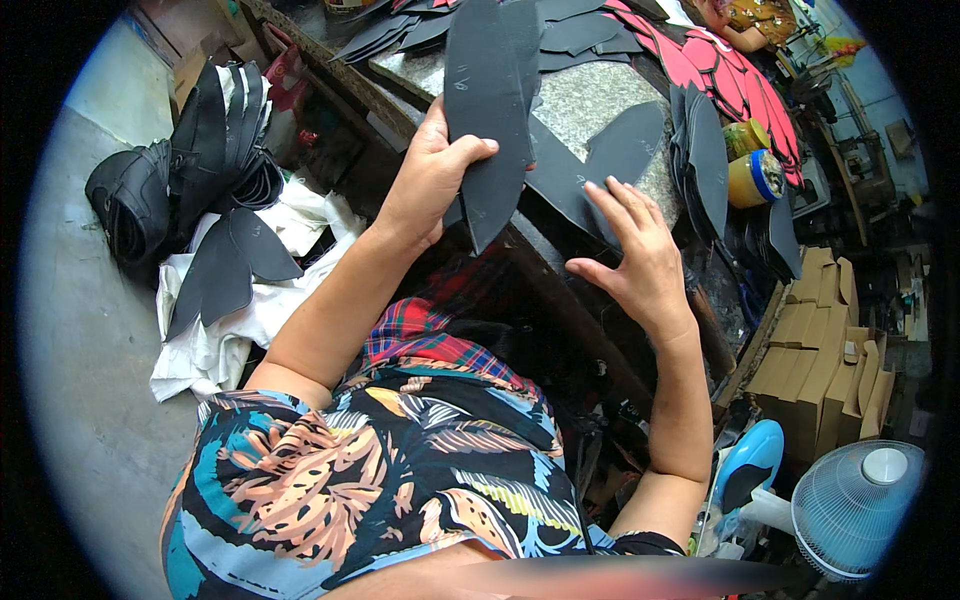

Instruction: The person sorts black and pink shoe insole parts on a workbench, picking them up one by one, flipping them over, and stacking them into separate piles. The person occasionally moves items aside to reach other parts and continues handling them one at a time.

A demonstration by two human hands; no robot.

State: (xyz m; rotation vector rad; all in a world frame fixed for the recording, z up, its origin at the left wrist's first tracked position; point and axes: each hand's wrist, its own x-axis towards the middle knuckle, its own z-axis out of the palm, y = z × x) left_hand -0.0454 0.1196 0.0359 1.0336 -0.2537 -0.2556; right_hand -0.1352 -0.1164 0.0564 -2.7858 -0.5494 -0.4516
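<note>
My left hand [432, 185] grips a flat black shoe-upper piece [490, 110], long and leaf-shaped, with its thumb on the near face and its lower tip pointing down towards me. A second black layer shows along its right side; I cannot tell if the two are joined. To the right, a V-shaped black piece [625, 150] lies on the speckled stone slab [580, 95]. Over its near edge is my right hand [640, 250], open, thumb apart and fingers stretched out. Its fingertips overlap that piece, but whether they touch it is unclear.
Stacked black pieces [700, 165] and red-pink pieces [730, 90] lie along the bench, beside a blue-rimmed jar [755, 180]. Left are a black bundle [135, 200] and white cloth [200, 350]. Cardboard boxes [810, 340] and a fan [850, 510] stand right. Another person's arm [740, 38] shows beyond.
</note>
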